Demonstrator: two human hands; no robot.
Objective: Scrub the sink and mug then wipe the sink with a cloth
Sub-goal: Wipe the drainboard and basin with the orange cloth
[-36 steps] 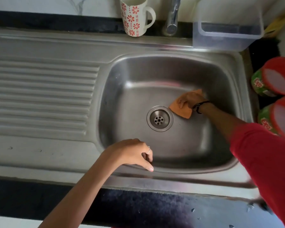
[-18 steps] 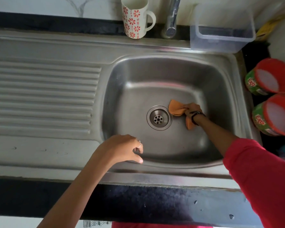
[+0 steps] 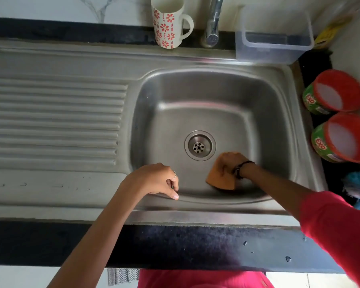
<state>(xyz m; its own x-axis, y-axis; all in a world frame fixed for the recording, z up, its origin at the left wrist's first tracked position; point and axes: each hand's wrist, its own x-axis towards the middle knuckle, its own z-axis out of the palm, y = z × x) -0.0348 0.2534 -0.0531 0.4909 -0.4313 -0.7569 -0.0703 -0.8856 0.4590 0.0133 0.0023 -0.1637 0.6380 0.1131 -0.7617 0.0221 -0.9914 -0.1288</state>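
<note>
Since the earlier frames, the right hand (image 3: 230, 163) has dragged the orange cloth (image 3: 219, 177) from the far right of the drain (image 3: 200, 145) round to the near side of the basin floor; it now lies just beside the drain, toward the front wall. The left hand (image 3: 154, 180) has barely shifted and rests on the sink's (image 3: 216, 204) front rim, fingers loosely curled and holding nothing, one fingertip touching the rim.

The right hand lies on top of the cloth and presses it against the steel. Whether its fingers lie flat or bunch the fabric I cannot tell, since motion blur softens them.

The mug (image 3: 167, 21) stands upright on the ledge behind the sink, left of the tap (image 3: 213, 21), well apart from both hands. It looks dry and set aside, which suggests its scrubbing is finished, though nothing here proves it. No scrubber shows in either hand, and the basin carries no foam, so the scrub stage seems over.

Judging by this, the work is in its last step, wiping the sink with the cloth. The basin floor around the drain appears to be getting covered in sweeps. What probably remains is the near wall, the other walls, the rim and perhaps the ribbed drainboard (image 3: 54, 121) at the left, none of which the cloth touches now.

On the surface at the right stand two red-lidded tubs (image 3: 339, 113), and a clear box (image 3: 274, 44) sits behind the sink.
</note>
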